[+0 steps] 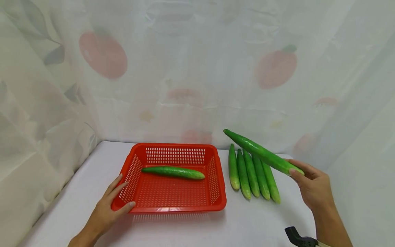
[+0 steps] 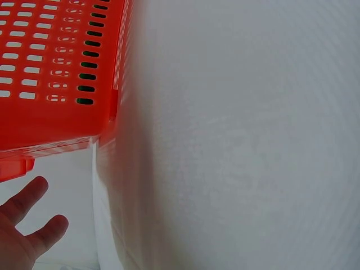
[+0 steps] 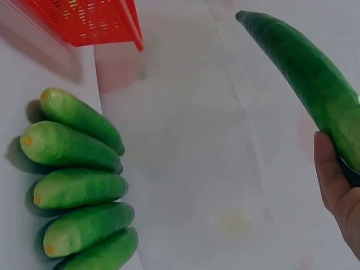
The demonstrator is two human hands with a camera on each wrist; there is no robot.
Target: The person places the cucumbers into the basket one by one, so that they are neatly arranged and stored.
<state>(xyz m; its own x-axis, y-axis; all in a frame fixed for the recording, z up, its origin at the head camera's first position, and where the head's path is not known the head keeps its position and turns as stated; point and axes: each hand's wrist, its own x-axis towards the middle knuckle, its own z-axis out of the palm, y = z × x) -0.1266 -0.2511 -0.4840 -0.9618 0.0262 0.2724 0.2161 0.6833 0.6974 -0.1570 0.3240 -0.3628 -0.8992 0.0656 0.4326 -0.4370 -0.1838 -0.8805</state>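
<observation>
My right hand [image 1: 318,187] grips a long green cucumber [image 1: 262,152] by its paler end, holding it raised and slanted, with its dark tip up to the left. In the right wrist view the same cucumber [image 3: 306,67] rises past my thumb. Below it, several more cucumbers [image 1: 251,173] lie side by side on the table. One cucumber [image 1: 173,172] lies crosswise inside the red plastic basket [image 1: 172,208]. At the basket's front left corner is my left hand [image 1: 103,212], fingers spread and fairly straight, thumb at the front rim.
A white cloth covers the table [image 1: 262,223]. Behind it hangs a pale curtain [image 1: 185,68] with printed red fruit, and more sheeting [image 1: 37,120] closes the left side. A black device [image 1: 300,236] is strapped at my right wrist.
</observation>
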